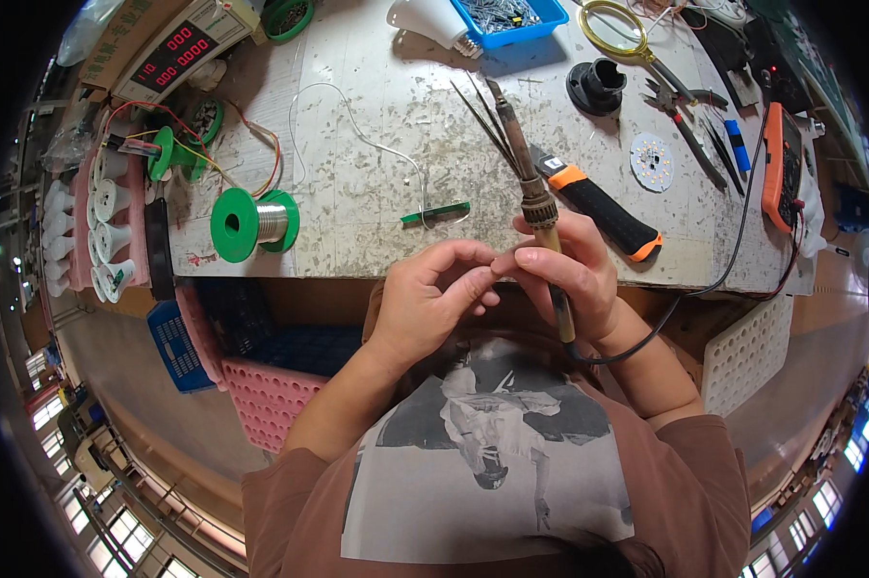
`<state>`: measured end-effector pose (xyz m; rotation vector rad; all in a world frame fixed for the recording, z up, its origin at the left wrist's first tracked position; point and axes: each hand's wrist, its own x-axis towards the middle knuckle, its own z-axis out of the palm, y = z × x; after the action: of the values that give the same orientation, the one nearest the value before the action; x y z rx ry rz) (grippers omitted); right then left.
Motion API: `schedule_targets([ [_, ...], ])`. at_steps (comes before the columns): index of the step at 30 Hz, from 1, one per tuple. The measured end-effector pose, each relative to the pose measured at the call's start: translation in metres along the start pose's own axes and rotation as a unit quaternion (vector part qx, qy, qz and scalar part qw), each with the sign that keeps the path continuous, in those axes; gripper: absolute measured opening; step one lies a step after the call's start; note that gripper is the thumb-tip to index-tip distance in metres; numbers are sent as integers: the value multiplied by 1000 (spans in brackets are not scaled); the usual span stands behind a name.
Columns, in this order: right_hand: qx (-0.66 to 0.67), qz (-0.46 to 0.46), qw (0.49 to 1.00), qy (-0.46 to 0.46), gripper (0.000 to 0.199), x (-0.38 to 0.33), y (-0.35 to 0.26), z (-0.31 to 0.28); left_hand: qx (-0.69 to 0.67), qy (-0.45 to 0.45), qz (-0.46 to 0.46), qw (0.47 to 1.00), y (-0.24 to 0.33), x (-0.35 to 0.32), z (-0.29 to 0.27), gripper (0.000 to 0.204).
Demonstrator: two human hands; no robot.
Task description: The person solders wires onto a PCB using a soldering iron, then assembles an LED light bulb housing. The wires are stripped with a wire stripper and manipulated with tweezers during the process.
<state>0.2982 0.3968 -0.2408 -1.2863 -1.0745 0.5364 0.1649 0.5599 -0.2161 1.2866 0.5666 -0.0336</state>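
Observation:
In my right hand (579,270) a soldering iron (542,226) stands tip up, its dark cable looping off to the right. Thin dark prongs (487,125), like tweezers, rise beside its shaft and seem held in the same hand. My left hand (437,294) is closed, thumb against fingers, and its fingertips meet those of my right hand at the table's front edge. Whatever lies between them is too small or hidden to make out. Just beyond lies a small green circuit board strip (436,214) with a white wire (357,123). A black-and-orange handled tool (603,207) rests beside my right hand.
Left are a green solder spool (251,224), a lit-display instrument (179,48) and white lamp housings (112,236). Farther back stand a white bulb (429,21) and a blue screw tray (521,37). Right: a round LED board (652,162), pliers (685,130), a magnifier (615,27), a multimeter (783,164).

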Motion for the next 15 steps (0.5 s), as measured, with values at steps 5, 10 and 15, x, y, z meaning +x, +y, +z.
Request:
schedule_targets([
  [5, -159, -154, 974, 49, 44, 6, 5, 2, -43, -45, -14, 998, 4, 6, 2, 14],
  [10, -195, -139, 971, 7, 44, 3, -3, -13, -29, 2, -37, 999, 9, 3, 2, 11],
  [15, -340, -155, 909, 188, 24, 7, -35, -69, 147, 77, 133, 977, -12, 3, -4, 12],
])
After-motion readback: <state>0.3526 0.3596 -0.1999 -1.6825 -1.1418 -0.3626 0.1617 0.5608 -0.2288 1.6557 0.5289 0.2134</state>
